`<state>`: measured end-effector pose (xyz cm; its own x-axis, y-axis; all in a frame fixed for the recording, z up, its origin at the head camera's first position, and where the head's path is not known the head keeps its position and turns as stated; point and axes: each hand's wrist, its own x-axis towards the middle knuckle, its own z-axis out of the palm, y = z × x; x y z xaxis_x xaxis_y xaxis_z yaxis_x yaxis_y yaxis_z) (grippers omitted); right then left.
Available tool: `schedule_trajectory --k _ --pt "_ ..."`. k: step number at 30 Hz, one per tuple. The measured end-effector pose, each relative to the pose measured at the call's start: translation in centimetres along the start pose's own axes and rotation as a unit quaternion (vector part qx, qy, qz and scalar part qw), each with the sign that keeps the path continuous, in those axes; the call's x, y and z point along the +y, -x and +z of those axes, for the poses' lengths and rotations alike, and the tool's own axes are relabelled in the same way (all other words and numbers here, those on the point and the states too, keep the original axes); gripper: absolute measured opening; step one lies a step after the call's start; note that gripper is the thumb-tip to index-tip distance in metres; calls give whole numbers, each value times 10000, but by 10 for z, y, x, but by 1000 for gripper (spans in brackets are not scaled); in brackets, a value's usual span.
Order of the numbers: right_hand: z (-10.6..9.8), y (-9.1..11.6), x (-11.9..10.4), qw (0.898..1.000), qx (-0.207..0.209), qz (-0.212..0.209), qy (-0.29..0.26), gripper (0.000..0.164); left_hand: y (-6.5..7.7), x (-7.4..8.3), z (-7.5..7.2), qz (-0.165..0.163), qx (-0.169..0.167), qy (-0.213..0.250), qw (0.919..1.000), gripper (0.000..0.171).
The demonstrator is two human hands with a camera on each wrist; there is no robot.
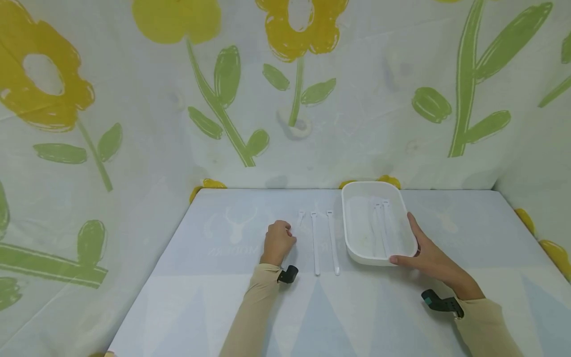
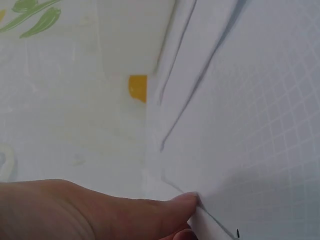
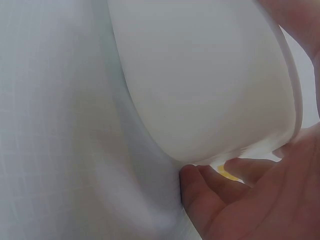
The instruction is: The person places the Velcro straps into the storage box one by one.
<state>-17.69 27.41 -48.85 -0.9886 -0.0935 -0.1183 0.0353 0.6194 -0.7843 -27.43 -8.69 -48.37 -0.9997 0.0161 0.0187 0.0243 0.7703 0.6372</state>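
Note:
My left hand pinches the leftmost white strip between thumb and fingers; its slotted, wider head shows beyond the fingertips, and much of the rest is hidden. In the left wrist view, the thumb presses on this strip. To its right lie a second white strip and a third, roughly parallel. A white plastic box stands right of them, with similar strips inside. My right hand grips its near right corner, thumb at the rim and fingers along the outer side.
The table has a pale cloth with blue triangles and faint lettering. Behind and beside it hangs a white curtain printed with yellow flowers and green leaves. A small dark camera is strapped to each wrist.

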Motion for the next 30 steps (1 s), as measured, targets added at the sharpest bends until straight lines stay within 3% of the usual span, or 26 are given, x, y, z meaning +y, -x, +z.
schedule_trajectory --k 15,30 --pt "-25 4 13 9986 -447 -283 -80 136 38 24 0 -335 -10 41 9994 37" --pt "-26 5 12 9983 -445 -358 -90 134 36 20 0 -520 -140 -25 9985 24"
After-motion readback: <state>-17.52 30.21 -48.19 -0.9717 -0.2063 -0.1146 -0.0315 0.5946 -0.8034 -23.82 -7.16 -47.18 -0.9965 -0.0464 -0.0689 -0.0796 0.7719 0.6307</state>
